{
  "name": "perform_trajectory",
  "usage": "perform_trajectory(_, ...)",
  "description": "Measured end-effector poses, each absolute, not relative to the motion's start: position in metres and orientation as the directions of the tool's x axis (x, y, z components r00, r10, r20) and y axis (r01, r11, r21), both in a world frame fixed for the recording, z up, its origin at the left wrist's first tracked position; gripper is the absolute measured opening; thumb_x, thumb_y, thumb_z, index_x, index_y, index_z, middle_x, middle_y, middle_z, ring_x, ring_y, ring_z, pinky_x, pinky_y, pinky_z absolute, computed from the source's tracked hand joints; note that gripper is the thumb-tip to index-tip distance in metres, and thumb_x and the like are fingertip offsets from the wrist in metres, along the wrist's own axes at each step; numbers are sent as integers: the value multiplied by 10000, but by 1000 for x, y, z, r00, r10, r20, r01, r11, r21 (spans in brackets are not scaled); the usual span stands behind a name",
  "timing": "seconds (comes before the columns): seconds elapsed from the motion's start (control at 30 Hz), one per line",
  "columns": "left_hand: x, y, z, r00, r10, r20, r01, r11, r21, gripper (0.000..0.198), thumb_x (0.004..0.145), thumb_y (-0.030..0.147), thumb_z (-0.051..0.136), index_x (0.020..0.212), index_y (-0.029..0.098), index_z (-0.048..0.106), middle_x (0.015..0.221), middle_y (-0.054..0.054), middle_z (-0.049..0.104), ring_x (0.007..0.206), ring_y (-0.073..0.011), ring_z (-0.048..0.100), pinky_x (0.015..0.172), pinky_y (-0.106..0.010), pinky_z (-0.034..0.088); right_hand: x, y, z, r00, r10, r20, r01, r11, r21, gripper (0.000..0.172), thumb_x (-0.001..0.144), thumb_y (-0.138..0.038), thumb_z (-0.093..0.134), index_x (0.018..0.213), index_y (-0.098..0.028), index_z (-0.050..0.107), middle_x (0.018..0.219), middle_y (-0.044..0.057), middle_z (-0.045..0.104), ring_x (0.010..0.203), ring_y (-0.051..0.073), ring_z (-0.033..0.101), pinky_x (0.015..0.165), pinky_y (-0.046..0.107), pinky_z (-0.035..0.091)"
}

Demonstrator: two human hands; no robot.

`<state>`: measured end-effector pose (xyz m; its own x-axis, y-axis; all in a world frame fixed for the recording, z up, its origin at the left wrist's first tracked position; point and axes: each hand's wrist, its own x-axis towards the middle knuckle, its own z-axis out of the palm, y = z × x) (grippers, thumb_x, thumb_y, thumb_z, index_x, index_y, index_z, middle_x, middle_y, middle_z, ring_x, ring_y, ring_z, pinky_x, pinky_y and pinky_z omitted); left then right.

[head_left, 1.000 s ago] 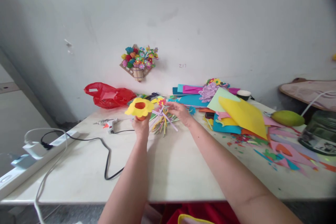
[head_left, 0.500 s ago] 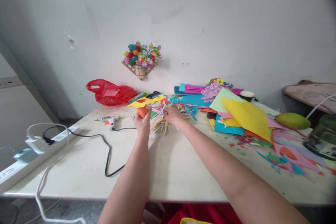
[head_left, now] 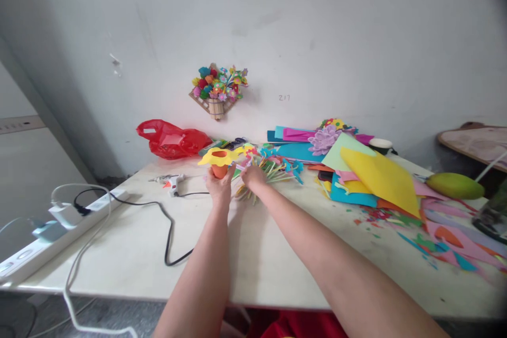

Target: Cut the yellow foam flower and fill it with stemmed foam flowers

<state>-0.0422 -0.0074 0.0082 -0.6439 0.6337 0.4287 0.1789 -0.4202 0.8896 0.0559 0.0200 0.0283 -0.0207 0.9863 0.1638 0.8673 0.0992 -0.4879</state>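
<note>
My left hand (head_left: 219,186) is wrapped around an orange flowerpot (head_left: 219,170) with a wide, wavy yellow rim, held upright above the table. Just right of it, my right hand (head_left: 253,177) has its fingers closed at a heap of craft flowers (head_left: 273,166). These have thin pale green and yellow stems and small blue, red and yellow heads. A pale lilac strip shows by the right fingertips, but what they grip is hidden.
Left lie a glue gun (head_left: 174,185), its black cord, a power strip (head_left: 63,232) and a red plastic bag (head_left: 172,140). Coloured foam sheets (head_left: 380,174), scraps and a mango (head_left: 455,185) lie right. A flower basket (head_left: 216,108) hangs on the wall.
My right hand has shifted slightly left, closer to the flowerpot. The pot's opening now faces me more. The whole view has moved a little.
</note>
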Motion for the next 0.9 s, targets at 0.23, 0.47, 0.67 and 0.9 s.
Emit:
perform_trajectory(0.23, -45, -8, 4, -600, 656, 458, 329, -320, 889, 451, 577, 540, 708, 870, 219, 590, 737, 16, 591, 711, -158, 556, 669, -267, 442, 69, 24, 22, 136, 925, 355, 583, 215, -783, 222, 806, -220, 517, 942, -184, 687, 920, 55, 722, 850, 159, 665, 759, 250, 513)
perform_trajectory(0.47, -42, -12, 6, -476, 701, 530, 577, -206, 791, 408, 555, 491, 728, 828, 218, 595, 704, 11, 593, 676, -178, 558, 626, -271, 398, 94, 21, 28, 283, 945, 164, -290, 247, -925, 339, 614, -157, 656, 948, -182, 604, 594, -58, 604, 425, 96, 522, 373, 195, 386)
perform_trajectory(0.67, -38, -13, 7, -364, 721, 589, 689, -217, 692, 319, 585, 388, 709, 833, 212, 613, 801, -25, 651, 779, -218, 600, 674, -288, 416, 134, 23, 43, 265, 954, 137, -486, 255, -836, 117, 605, -172, 682, 646, -153, 574, 465, -61, 544, 380, 56, 459, 349, 161, 339)
perform_trajectory(0.9, -37, -12, 5, -286, 718, 635, 806, -178, 565, 297, 624, 299, 704, 896, 210, 624, 878, -66, 676, 860, -259, 616, 735, -315, 423, 158, 21, 61, 450, 878, 162, -591, 429, -683, 190, 693, -249, 665, 643, -179, 495, 453, -73, 527, 353, 46, 454, 330, 149, 355)
